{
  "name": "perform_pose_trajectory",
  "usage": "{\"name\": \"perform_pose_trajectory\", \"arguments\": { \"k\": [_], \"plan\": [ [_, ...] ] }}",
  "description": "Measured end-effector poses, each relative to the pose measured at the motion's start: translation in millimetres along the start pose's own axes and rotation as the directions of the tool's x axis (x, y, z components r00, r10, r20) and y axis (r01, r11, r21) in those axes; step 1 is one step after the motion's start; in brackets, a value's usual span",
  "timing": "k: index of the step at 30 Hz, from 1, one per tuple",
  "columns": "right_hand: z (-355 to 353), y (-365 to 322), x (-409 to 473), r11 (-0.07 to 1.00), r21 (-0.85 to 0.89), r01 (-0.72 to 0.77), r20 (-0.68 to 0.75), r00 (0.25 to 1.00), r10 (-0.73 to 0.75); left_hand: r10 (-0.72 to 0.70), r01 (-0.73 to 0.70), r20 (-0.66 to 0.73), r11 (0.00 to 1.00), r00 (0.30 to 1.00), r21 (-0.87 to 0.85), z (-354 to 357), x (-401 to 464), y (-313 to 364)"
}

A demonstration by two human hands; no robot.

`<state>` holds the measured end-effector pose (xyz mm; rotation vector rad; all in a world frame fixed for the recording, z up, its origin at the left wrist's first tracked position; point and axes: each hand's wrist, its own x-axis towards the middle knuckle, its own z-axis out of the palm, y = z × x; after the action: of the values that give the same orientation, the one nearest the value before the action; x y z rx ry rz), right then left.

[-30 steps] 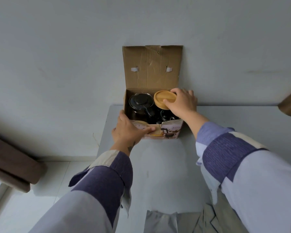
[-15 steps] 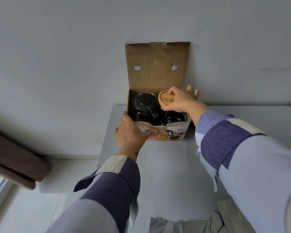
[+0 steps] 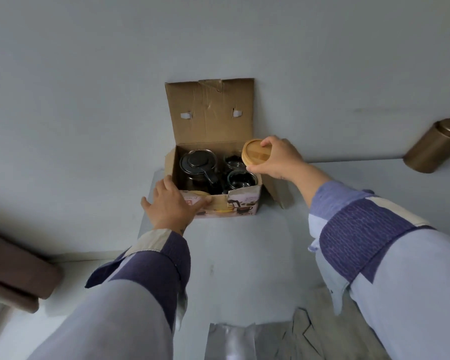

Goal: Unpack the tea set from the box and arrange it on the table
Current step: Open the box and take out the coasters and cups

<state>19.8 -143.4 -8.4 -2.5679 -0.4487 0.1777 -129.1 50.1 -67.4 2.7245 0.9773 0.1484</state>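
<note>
An open cardboard box (image 3: pixel 240 203) stands at the far edge of the grey table (image 3: pixel 244 255), its lid flap leaning on the wall. Inside it sit a dark glass teapot (image 3: pixel 198 165) with a black lid on the left and two dark glass cups (image 3: pixel 242 180) on the right. My right hand (image 3: pixel 276 158) pinches a round wooden lid (image 3: pixel 255 154) by its rim, lifted above the box's back right corner. My left hand (image 3: pixel 173 206) lies flat against the box's front left corner with straight fingers.
A bronze cylindrical tin (image 3: pixel 437 145) is at the far right by the wall. A brown padded piece of furniture (image 3: pixel 13 276) sits at the lower left beyond the table. Silvery packaging (image 3: pixel 231 341) lies at the table's near edge.
My right hand has lifted the wooden lid up and to the right, off the cups, uncovering them. My left hand stays on the box's front left corner.
</note>
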Motion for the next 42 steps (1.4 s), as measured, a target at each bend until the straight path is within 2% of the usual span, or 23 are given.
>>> {"name": "perform_pose_trajectory", "arguments": {
  "k": [3,7,10,12,16,22,26,29,38,42],
  "plan": [
    [-13,33,-15,0.998,0.007,-0.06,0.006,0.998,0.06,0.118,-0.116,-0.085,0.993,0.989,0.038,-13,-7,21],
    [-32,86,-26,0.992,0.022,-0.125,0.006,0.992,0.125,0.316,-0.312,-0.15,0.949,0.937,0.052,-7,-27,95],
    [-48,133,-29,0.988,0.007,-0.154,0.016,0.988,0.154,0.431,-0.431,-0.118,0.902,0.895,0.021,22,-59,159],
    [-58,165,-29,0.987,-0.01,-0.162,0.023,0.986,0.162,0.485,-0.486,-0.049,0.874,0.873,-0.01,51,-81,197],
    [-75,231,-21,0.981,-0.022,-0.192,0.05,0.98,0.193,0.504,-0.495,0.108,0.863,0.857,-0.101,112,-108,262],
    [-87,317,8,0.972,-0.035,-0.234,0.008,0.972,0.235,0.476,-0.452,0.206,0.879,0.855,-0.155,179,-120,310],
    [-90,356,36,0.954,-0.02,-0.298,-0.066,0.953,0.296,0.496,-0.489,0.063,0.866,0.866,-0.102,201,-123,310],
    [-87,372,57,0.95,-0.025,-0.311,-0.114,0.945,0.306,0.498,-0.493,0.014,0.862,0.867,-0.118,206,-121,311],
    [-69,379,102,0.973,-0.006,-0.231,-0.153,0.962,0.227,0.475,-0.466,0.054,0.875,0.878,-0.128,204,-120,312],
    [-71,379,106,0.975,-0.044,-0.219,-0.112,0.971,0.213,0.479,-0.469,0.061,0.874,0.876,-0.123,203,-121,312]
  ]
}}
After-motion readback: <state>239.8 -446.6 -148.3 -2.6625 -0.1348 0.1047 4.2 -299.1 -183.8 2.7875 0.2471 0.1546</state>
